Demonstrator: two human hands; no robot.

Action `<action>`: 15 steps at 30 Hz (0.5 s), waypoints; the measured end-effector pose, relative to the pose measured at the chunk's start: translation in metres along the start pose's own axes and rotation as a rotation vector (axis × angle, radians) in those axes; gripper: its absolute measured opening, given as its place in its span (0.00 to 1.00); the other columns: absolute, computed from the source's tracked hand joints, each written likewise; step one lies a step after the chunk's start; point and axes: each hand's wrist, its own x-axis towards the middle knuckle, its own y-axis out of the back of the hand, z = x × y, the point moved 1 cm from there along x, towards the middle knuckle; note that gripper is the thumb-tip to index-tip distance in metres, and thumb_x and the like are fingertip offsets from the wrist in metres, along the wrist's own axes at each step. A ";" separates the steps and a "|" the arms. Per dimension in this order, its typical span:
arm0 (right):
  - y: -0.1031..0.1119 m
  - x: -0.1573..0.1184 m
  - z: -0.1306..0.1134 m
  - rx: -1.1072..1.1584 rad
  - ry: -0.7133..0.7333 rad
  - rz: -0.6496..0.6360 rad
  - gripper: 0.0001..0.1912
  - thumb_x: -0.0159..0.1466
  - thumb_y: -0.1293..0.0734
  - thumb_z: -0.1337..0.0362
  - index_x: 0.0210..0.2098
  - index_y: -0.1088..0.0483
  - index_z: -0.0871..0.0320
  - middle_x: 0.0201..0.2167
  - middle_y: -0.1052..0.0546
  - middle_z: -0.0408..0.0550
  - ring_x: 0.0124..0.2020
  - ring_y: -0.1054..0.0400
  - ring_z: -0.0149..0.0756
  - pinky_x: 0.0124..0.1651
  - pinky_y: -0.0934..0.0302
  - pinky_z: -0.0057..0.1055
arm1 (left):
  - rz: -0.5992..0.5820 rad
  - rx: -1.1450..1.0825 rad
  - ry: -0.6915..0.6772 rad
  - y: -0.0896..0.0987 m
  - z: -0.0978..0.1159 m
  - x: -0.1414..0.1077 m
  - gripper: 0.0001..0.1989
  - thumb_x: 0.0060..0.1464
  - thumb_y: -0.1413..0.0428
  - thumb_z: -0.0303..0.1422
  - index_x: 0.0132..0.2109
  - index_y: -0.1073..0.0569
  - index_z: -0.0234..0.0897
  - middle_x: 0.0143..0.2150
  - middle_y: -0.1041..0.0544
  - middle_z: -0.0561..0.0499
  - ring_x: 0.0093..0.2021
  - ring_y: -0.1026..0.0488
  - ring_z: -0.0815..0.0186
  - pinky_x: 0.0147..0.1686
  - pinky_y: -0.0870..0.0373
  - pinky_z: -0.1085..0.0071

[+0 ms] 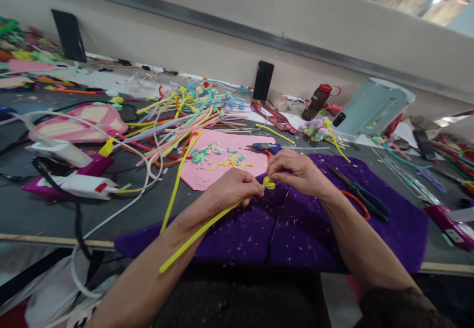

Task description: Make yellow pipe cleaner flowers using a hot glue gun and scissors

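My left hand (pixel 240 185) pinches a yellow pipe cleaner (pixel 200 232), whose long straight tail runs down over my left forearm. At its other end the pipe cleaner is curled into a small looped shape between both hands. My right hand (pixel 292 170) is closed on that looped end, fingertips pressed together. Under the hands lies a purple cloth (pixel 237 239) dotted with light bits. Just beyond them is a pink sheet (pixel 202 180) with several short cut pieces on it. A blue glue gun (pixel 264 147) rests at the sheet's right edge.
Pliers (pixel 365 197) with dark handles and red-handled scissors (pixel 357 204) lie right of my hands. A pile of coloured pipe cleaners (pixel 192 115) spreads behind. Power strips (pixel 70 182) with white cables sit at left. A bottle (pixel 316 102), a phone (pixel 263 81) and a pale blue bin (pixel 374 105) stand at the back.
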 end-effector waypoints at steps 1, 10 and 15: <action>0.000 0.000 0.000 -0.006 0.000 -0.003 0.05 0.61 0.37 0.65 0.30 0.31 0.57 0.32 0.27 0.45 0.38 0.34 0.33 0.44 0.42 0.34 | 0.001 -0.001 0.001 0.000 0.000 0.000 0.11 0.42 0.46 0.38 0.25 0.27 0.33 0.13 0.34 0.56 0.15 0.40 0.74 0.18 0.46 0.76; 0.000 0.000 -0.002 -0.029 0.007 -0.036 0.06 0.62 0.39 0.64 0.31 0.32 0.58 0.32 0.27 0.46 0.38 0.35 0.33 0.44 0.42 0.33 | 0.005 0.000 0.009 0.000 0.000 0.000 0.11 0.42 0.46 0.38 0.25 0.26 0.34 0.12 0.35 0.56 0.15 0.41 0.74 0.18 0.46 0.76; -0.001 0.000 -0.001 -0.026 0.008 -0.059 0.05 0.62 0.39 0.64 0.31 0.32 0.57 0.33 0.27 0.47 0.39 0.35 0.33 0.45 0.43 0.34 | 0.007 -0.017 0.004 -0.001 0.001 -0.001 0.10 0.42 0.45 0.37 0.25 0.27 0.33 0.13 0.34 0.56 0.15 0.41 0.73 0.18 0.46 0.76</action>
